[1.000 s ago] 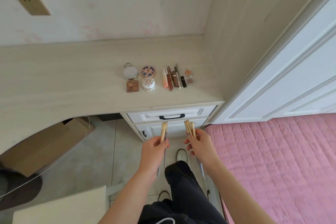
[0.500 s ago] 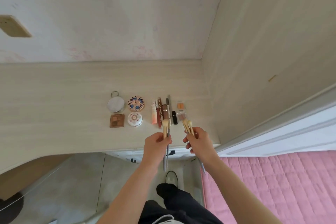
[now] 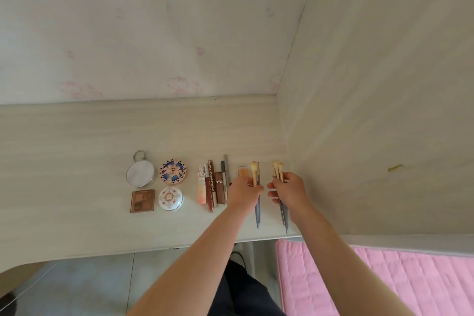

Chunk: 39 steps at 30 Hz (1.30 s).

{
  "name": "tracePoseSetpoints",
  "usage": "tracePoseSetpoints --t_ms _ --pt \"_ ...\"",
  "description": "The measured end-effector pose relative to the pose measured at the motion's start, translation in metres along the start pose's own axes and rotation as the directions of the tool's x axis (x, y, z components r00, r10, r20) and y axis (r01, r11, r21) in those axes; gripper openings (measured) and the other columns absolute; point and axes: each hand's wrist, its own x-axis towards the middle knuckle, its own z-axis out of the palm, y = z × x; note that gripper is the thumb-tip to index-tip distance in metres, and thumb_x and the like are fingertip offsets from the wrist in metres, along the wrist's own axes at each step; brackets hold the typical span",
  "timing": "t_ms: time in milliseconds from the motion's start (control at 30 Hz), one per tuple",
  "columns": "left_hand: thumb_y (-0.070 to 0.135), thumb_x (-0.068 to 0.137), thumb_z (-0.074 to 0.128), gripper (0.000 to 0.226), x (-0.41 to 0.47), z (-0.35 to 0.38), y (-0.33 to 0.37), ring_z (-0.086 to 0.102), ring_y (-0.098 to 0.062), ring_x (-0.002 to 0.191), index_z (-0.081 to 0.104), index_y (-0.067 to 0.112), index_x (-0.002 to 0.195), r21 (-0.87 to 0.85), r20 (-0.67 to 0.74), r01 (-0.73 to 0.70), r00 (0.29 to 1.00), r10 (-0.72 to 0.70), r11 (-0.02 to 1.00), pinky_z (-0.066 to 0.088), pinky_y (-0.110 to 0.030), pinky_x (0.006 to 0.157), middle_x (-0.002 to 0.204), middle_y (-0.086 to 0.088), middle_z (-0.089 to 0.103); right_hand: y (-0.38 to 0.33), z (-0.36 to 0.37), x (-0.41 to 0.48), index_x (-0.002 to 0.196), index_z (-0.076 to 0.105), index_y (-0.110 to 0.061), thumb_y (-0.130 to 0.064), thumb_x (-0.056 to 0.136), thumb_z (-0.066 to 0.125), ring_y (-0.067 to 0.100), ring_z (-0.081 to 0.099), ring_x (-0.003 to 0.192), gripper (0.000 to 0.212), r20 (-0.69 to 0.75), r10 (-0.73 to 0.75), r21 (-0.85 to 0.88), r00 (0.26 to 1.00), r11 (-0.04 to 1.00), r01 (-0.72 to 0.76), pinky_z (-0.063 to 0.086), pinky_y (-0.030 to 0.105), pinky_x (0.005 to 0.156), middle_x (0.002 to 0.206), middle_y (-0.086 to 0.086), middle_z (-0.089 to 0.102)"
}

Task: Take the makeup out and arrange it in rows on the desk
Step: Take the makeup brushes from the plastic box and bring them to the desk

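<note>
Makeup lies in rows on the pale wooden desk [image 3: 77, 156]. From the left: a round mirror [image 3: 140, 173], a patterned round compact [image 3: 173, 172], a brown eyeshadow palette [image 3: 142, 200], a white round compact [image 3: 170, 198], then several tubes and pencils [image 3: 213, 185] and a small orange pan [image 3: 243, 170]. My left hand [image 3: 243, 191] grips two brushes [image 3: 255, 174], bristles pointing away, over the desk right of the tubes. My right hand [image 3: 288, 191] grips a bundle of brushes [image 3: 277, 169] near the right wall.
A side panel [image 3: 372, 123] rises right of the desk, close to my right hand. The back wall [image 3: 154, 28] stands behind. A pink quilted bed [image 3: 359, 282] lies at lower right, tiled floor [image 3: 89, 285] under the desk edge.
Both hands rose from in front of the drawers and moved forward over the desk, carrying the brushes to the right end of the row. The view tilted up, hiding the drawers.
</note>
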Motion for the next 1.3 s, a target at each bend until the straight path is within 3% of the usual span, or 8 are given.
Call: tracePoseSetpoints --t_ms 200,333,533,833,1067,1167,1233,1300 --pt "0.012 0.079 0.064 0.024 0.03 0.017 0.013 0.049 -0.013 0.053 0.05 0.017 0.061 0.101 0.0 0.043 0.999 -0.043 0.994 0.035 -0.021 0.045 0.059 0.0 0.051 0.002 0.001 0.036 0.099 0.056 -0.011 0.001 0.087 0.057 0.02 0.065 0.063 0.017 0.008 0.099 -0.004 0.995 0.995 -0.099 0.052 0.03 0.055 0.082 0.009 0.067" --pt "0.024 0.084 0.066 0.016 0.043 0.026 0.02 0.062 -0.023 0.071 0.061 0.011 0.075 0.225 0.014 0.069 0.997 -0.074 0.972 0.038 -0.025 0.049 0.074 -0.006 0.063 0.005 0.003 0.05 0.09 0.058 -0.007 0.007 0.082 0.057 0.022 0.058 0.055 0.016 0.009 0.122 -0.024 0.992 0.992 -0.122 0.046 0.03 0.051 0.073 0.014 0.062" --pt "0.027 0.086 0.062 0.012 0.054 0.031 0.026 0.061 -0.022 0.078 0.056 0.017 0.087 0.367 -0.01 0.098 0.995 -0.102 0.925 0.043 -0.03 0.055 0.081 -0.002 0.061 0.002 0.004 0.057 0.086 0.061 -0.008 0.008 0.08 0.056 0.026 0.06 0.071 0.018 -0.055 -0.028 -0.191 0.998 0.981 0.017 0.053 0.039 0.067 0.079 0.012 0.064" --pt "0.025 0.088 0.064 0.019 0.065 0.031 0.021 0.058 -0.024 0.082 0.049 0.013 0.089 0.431 0.005 0.035 0.999 -0.041 0.901 0.043 -0.032 0.06 0.093 -0.007 0.064 0.006 0.005 0.053 0.104 0.057 -0.006 -0.001 0.089 0.056 0.016 0.053 0.081 0.016 -0.139 -0.188 -0.374 0.972 0.919 0.125 0.039 0.021 0.068 0.095 0.004 0.06" --pt "0.014 0.092 0.058 0.013 0.064 0.033 0.02 0.049 -0.018 0.075 0.045 0.014 0.092 0.465 -0.014 0.003 1.0 0.004 0.885 0.037 -0.027 0.054 0.087 -0.004 0.056 0.009 0.01 0.048 0.092 0.054 -0.007 0.0 0.092 0.045 0.019 0.054 0.078 0.012 -0.177 -0.231 -0.33 0.957 0.93 0.164 0.04 0.014 0.059 0.082 -0.001 0.056" --pt "0.013 0.092 0.057 0.01 0.063 0.032 0.019 0.049 -0.019 0.077 0.049 0.012 0.098 0.463 -0.002 -0.024 1.0 0.028 0.886 0.041 -0.029 0.058 0.083 -0.002 0.05 0.011 0.009 0.045 0.091 0.054 -0.012 0.001 0.092 0.043 0.025 0.061 0.087 0.018 -0.15 -0.266 -0.394 0.952 0.899 0.19 0.041 0.008 0.056 0.091 0.009 0.061" --pt "0.01 0.091 0.055 0.009 0.061 0.031 0.019 0.051 -0.02 0.079 0.05 0.012 0.098 0.461 0.014 -0.048 0.999 0.046 0.886 0.042 -0.031 0.06 0.086 -0.005 0.054 0.012 0.006 0.042 0.095 0.055 -0.012 0.001 0.09 0.045 0.027 0.061 0.089 0.017 -0.123 -0.265 -0.413 0.956 0.89 0.194 0.044 0.01 0.06 0.095 0.012 0.062" --pt "0.006 0.09 0.052 0.01 0.058 0.028 0.019 0.056 -0.023 0.085 0.051 0.01 0.098 0.44 0.037 -0.076 0.997 0.067 0.895 0.047 -0.034 0.061 0.094 -0.009 0.061 0.012 0.004 0.039 0.103 0.056 -0.01 0.0 0.087 0.049 0.026 0.061 0.088 0.02 -0.09 -0.266 -0.45 0.96 0.871 0.199 0.048 0.025 0.071 0.098 0.011 0.063"
